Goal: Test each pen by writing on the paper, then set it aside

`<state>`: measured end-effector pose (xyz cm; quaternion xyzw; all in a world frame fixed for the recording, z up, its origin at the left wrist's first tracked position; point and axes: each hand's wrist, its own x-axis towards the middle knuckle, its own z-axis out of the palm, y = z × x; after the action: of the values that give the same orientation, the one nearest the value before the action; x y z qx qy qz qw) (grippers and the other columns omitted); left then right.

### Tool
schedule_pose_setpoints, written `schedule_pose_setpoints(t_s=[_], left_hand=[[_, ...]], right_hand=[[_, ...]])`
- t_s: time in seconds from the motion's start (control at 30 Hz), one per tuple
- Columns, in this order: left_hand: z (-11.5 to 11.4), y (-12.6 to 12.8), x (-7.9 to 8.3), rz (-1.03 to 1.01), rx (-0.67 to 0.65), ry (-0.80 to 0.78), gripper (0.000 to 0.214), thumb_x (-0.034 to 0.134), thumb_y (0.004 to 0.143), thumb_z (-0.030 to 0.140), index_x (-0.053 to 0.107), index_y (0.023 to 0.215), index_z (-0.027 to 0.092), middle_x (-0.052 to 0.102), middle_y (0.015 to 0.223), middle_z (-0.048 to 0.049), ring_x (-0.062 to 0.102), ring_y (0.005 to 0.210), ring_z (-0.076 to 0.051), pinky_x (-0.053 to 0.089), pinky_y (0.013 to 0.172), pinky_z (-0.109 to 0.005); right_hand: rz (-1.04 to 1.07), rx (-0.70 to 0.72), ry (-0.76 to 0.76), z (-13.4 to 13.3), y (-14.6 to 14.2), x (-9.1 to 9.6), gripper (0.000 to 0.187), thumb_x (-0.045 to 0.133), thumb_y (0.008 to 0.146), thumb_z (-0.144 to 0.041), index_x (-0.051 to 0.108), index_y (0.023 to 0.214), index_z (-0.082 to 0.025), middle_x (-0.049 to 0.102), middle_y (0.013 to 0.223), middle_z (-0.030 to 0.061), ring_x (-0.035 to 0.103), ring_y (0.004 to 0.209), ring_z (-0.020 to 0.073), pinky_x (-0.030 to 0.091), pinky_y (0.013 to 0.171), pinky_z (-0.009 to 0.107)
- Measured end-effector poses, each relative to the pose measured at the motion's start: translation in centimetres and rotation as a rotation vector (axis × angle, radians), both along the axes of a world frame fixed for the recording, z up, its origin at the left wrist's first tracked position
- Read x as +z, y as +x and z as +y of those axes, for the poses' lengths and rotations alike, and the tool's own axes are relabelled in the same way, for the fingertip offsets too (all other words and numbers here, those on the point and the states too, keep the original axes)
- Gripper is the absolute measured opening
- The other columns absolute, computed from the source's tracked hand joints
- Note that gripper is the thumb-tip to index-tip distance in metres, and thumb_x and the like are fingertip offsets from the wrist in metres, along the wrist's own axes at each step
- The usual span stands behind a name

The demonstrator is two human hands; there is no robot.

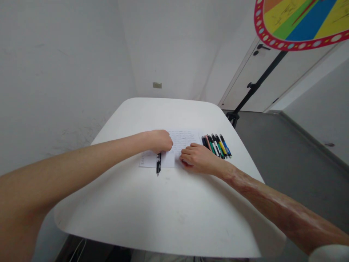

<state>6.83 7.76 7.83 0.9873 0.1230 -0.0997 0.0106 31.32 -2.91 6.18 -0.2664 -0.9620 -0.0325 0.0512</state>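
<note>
A written sheet of paper (183, 140) lies on the white table (169, 203). My left hand (159, 141) rests on the sheet's left part as a closed fist; what it holds, if anything, is hidden. A black pen (158, 164) lies just below that fist, across the paper's near edge. My right hand (197, 158) sits at the paper's right edge with fingers curled in; something small and red shows under its fingertips, too hidden to name. A row of several coloured pens (216, 146) lies right of my right hand.
A white wall runs along the table's left and far sides. A colourful prize wheel (300, 22) on a black stand (255, 87) is at the upper right, in front of a white door (272, 83). Grey floor lies to the right.
</note>
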Motion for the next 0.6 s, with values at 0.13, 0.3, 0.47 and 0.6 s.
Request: schedule_pose_setpoints(t_s=[0.13, 0.3, 0.47, 0.6], left_hand=[[-0.1, 0.6, 0.0, 0.104, 0.046, 0.068, 0.023, 0.077, 0.071, 0.007, 0.071, 0.061, 0.026, 0.079, 0.072, -0.0049, 0.066, 0.07, -0.023, 0.045, 0.07, -0.035], [0.0, 1.0, -0.5, 0.164, 0.094, 0.1, 0.019, 0.079, 0.075, 0.012, 0.076, 0.066, 0.028, 0.078, 0.07, -0.0055, 0.07, 0.073, -0.025, 0.047, 0.072, -0.036], [-0.5, 0.9, -1.0, 0.092, 0.053, 0.104, 0.029, 0.081, 0.071, 0.003, 0.069, 0.059, 0.027, 0.076, 0.066, -0.0023, 0.069, 0.071, -0.024, 0.045, 0.071, -0.035], [-1.2, 0.9, -1.0, 0.122, -0.07, 0.163, 0.033, 0.082, 0.07, 0.0, 0.066, 0.056, 0.024, 0.077, 0.068, -0.0032, 0.068, 0.07, -0.022, 0.044, 0.073, -0.035]], right_hand=[[0.0, -0.011, -0.022, 0.0, 0.1, 0.1, 0.005, 0.068, 0.098, -0.018, 0.07, 0.094, -0.019, 0.075, 0.091, 0.0051, 0.062, 0.08, 0.0205, 0.035, 0.08, 0.037], [0.009, -0.022, -0.04, -0.1, 0.2, 0.2, 0.005, 0.067, 0.098, -0.017, 0.071, 0.095, -0.02, 0.075, 0.091, 0.0049, 0.063, 0.081, 0.0207, 0.036, 0.081, 0.037], [0.016, -0.028, -0.061, -0.2, 0.2, 0.2, 0.005, 0.067, 0.098, -0.018, 0.071, 0.094, -0.02, 0.076, 0.092, 0.005, 0.064, 0.081, 0.0204, 0.039, 0.081, 0.037], [0.066, -0.04, -0.073, -0.2, 0.3, -0.1, 0.003, 0.069, 0.095, -0.018, 0.072, 0.096, -0.019, 0.076, 0.092, 0.0054, 0.064, 0.081, 0.0206, 0.041, 0.081, 0.036]])
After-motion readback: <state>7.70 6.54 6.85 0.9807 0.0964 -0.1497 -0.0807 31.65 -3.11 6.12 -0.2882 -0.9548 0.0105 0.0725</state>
